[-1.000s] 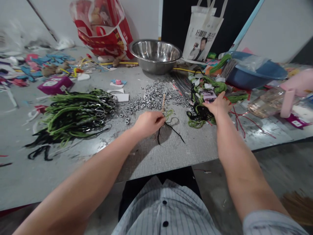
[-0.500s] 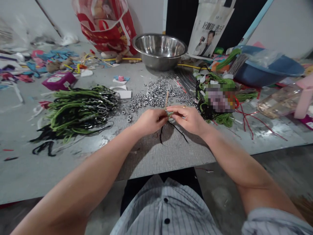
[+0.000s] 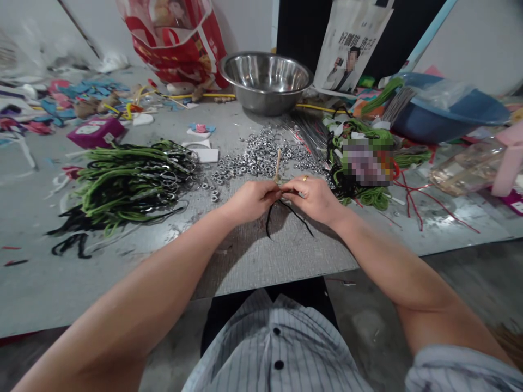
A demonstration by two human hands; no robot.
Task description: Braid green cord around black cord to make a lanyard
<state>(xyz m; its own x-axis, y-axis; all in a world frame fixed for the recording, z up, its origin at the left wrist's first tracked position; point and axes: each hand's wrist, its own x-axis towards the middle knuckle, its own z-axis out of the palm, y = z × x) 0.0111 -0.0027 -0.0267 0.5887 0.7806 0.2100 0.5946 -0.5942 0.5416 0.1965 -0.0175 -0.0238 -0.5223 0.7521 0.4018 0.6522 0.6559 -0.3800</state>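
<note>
My left hand (image 3: 249, 200) and my right hand (image 3: 312, 197) meet at the middle of the grey table (image 3: 253, 256), fingers pinched together. Between them they grip a thin wooden stick (image 3: 278, 165) that points up and away, plus green and black cords (image 3: 286, 213) whose black ends trail toward me on the table. A heap of small metal nuts (image 3: 261, 158) lies just beyond the hands. A ring shows on my right hand.
A bundle of green and black cords (image 3: 131, 182) lies at the left; a tangle of green cords (image 3: 368, 163) at the right. At the back stand a steel bowl (image 3: 265, 81), a red bag (image 3: 171, 38), a white tote (image 3: 351, 43) and a blue basin (image 3: 445, 117).
My right hand left the tangle of cords at the right and came in to join my left hand at the stick. The left hand stayed in place.
</note>
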